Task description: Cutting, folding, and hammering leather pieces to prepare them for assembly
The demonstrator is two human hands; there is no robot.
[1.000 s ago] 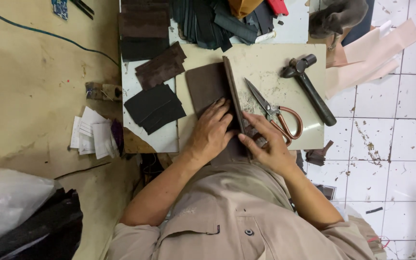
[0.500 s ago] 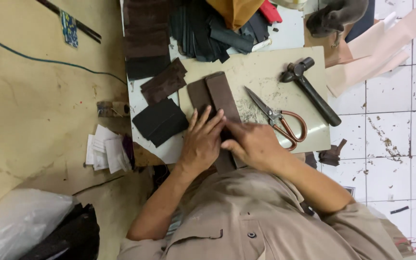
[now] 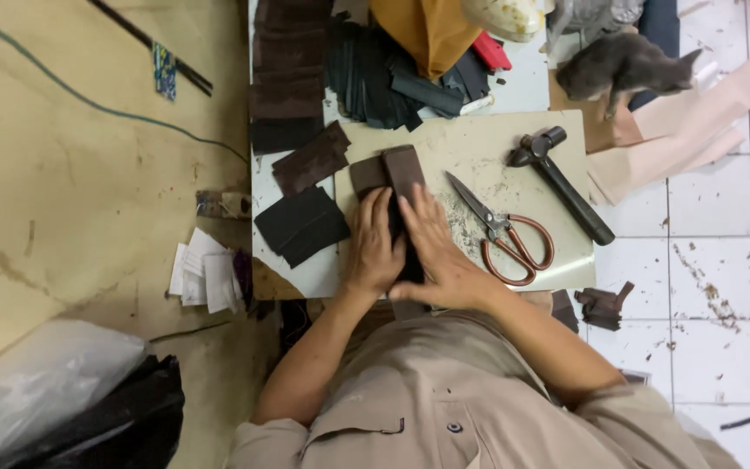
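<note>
A folded dark brown leather piece (image 3: 390, 174) lies on a beige cutting board (image 3: 479, 148). My left hand (image 3: 373, 243) lies flat on its left half, fingers spread. Beside it, my right hand (image 3: 434, 252) presses on the right half along the fold, covering the near end of the piece. Both palms face down on the leather.
Scissors with copper handles (image 3: 505, 234) and a dark hammer (image 3: 562, 182) lie on the board to the right. Brown and black leather pieces (image 3: 301, 221) sit to the left, a stack of dark strips (image 3: 375, 78) behind. A grey cat (image 3: 622, 69) stands at the far right.
Both hands slid forward onto the leather piece and now lie side by side flattening it. The right hand left the piece's right edge.
</note>
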